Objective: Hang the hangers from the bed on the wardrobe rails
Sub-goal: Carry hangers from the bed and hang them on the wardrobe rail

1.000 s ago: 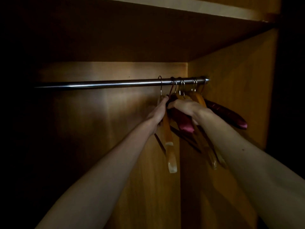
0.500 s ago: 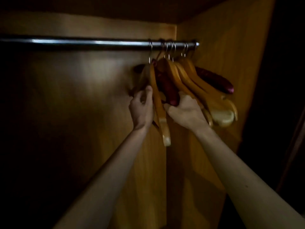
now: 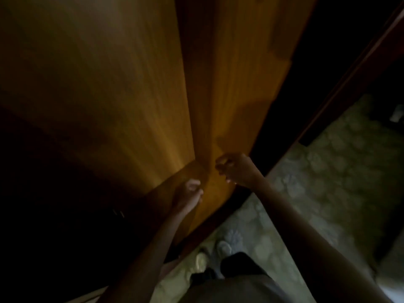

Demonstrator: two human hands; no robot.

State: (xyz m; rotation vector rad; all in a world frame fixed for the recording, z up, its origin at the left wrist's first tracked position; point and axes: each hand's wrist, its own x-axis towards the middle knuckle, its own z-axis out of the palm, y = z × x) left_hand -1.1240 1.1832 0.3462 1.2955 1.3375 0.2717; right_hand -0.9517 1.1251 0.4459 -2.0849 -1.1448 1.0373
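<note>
The view is dim, blurred and tipped down into the lower part of the wooden wardrobe (image 3: 122, 88). The rail and the hangers are out of view. My left hand (image 3: 188, 194) hovers low near the wardrobe's floor edge, fingers loosely curled, holding nothing. My right hand (image 3: 235, 169) is a little higher and to the right, in front of the wardrobe's right side panel (image 3: 236, 84), fingers also loosely curled and empty.
A pale patterned carpet (image 3: 328, 182) covers the floor at right. My feet in light slippers (image 3: 223, 248) stand at the wardrobe's front edge. A dark door frame (image 3: 349, 68) runs diagonally at upper right. The wardrobe's left side is in deep shadow.
Both hands have let go of the hangers and dropped away from the rail. The view has swung down from the rail to the wardrobe's bottom and the floor.
</note>
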